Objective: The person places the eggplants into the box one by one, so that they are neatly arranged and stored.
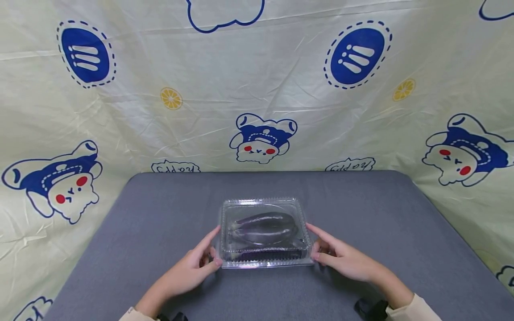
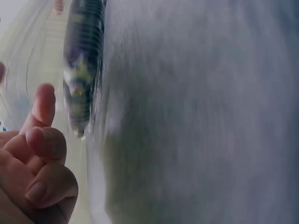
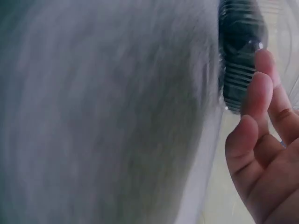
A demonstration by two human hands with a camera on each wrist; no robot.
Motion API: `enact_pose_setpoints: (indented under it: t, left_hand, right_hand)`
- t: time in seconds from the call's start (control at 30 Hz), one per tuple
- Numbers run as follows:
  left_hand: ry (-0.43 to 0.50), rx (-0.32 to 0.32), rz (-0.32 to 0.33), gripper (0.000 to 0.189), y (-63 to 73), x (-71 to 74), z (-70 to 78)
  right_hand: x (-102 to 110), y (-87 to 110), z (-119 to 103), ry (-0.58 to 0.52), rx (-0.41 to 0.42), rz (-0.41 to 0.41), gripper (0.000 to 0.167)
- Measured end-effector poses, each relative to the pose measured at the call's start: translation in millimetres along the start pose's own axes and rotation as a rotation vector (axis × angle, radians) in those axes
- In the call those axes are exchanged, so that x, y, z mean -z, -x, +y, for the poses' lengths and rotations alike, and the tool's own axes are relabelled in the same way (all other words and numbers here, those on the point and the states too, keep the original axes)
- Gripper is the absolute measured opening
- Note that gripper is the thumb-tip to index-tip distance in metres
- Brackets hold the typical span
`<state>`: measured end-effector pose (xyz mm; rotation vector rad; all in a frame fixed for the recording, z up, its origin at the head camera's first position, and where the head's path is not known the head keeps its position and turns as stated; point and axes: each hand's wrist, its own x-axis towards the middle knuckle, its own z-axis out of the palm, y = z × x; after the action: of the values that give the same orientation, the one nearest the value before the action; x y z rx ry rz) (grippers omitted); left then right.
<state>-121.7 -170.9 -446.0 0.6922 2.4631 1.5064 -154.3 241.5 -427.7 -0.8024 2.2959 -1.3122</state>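
Note:
A clear plastic clamshell box [image 1: 263, 203] with its lid down sits on the grey table, its long side facing me. Dark purple eggplants [image 1: 265, 227] show through the lid. At the box's left side, my left hand [image 1: 196, 263] holds it with the index finger along the edge and the thumb at the front corner. My right hand [image 1: 341, 255] holds the opposite side in the same way, thumb near the front right corner. Through the box wall, an eggplant [image 2: 81, 70] also appears in the left wrist view, beside my bent fingers [image 2: 46, 142].
The grey cloth-covered table [image 1: 168, 214] spreads out around the box. A pale curtain [image 1: 257, 67] printed with blue cartoon figures hangs behind it and down both sides. Dark wrist straps [image 1: 371, 309] lie by the light sleeves.

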Motion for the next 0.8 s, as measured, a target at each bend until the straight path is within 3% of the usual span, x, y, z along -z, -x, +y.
enact_pose_setpoints:
  t: [0.13, 0.37, 0.57, 0.8]
  left_hand:
    - [0.164, 0.026, -0.036, 0.074, -0.9, -6.4, 3.3]
    - [0.438, 0.098, -0.011, 0.075, -1.4, -15.8, 8.0]
    - [0.524, 0.086, 0.01, 0.077, -1.1, -20.9, 6.9]
    - [0.572, 0.095, 0.029, 0.078, -0.8, -23.3, 6.8]
  right_hand:
    - [-4, -0.9, 3, -0.109, 0.022, -0.021, 0.07]
    - [-8, -3.4, 4, -0.241, 0.052, -0.042, 0.074]
    - [-11, -6.2, 8, -0.344, 0.111, -0.054, 0.076]
    - [-14, -7.8, 12, -0.444, 0.122, -0.072, 0.08]
